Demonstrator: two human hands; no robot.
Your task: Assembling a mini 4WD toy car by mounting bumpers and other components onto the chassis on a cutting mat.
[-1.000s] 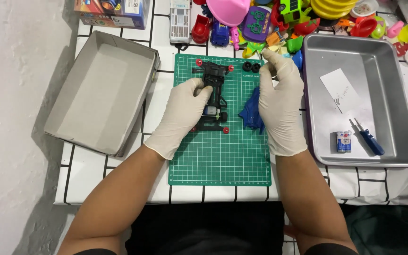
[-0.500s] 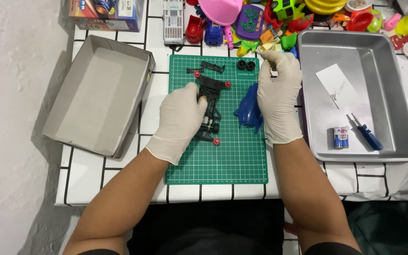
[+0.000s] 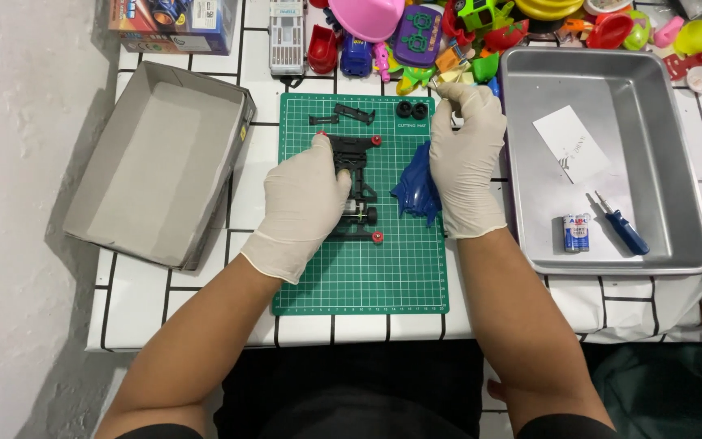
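White latex gloves cover both hands. Left hand [image 3: 302,207] rests on the black toy car chassis [image 3: 357,187], fingers curled over its left side, pinning it to the green cutting mat [image 3: 363,276]. Right hand [image 3: 465,158] is pinched shut at the mat's upper right corner; what it grips is too small to tell. Blue car body shell [image 3: 416,191] lies on the mat just beside the right hand's palm. Two small black tyres [image 3: 412,109] and loose black parts [image 3: 354,113] sit near the mat's top edge. On the tiled counter [image 3: 148,301], an open grey cardboard box [image 3: 156,162] stands left; a metal tray [image 3: 676,130] stands right, holding a battery [image 3: 576,232], a blue screwdriver [image 3: 623,228] and a paper slip [image 3: 570,144]. Assorted plastic toys [image 3: 416,32] crowd the far edge.
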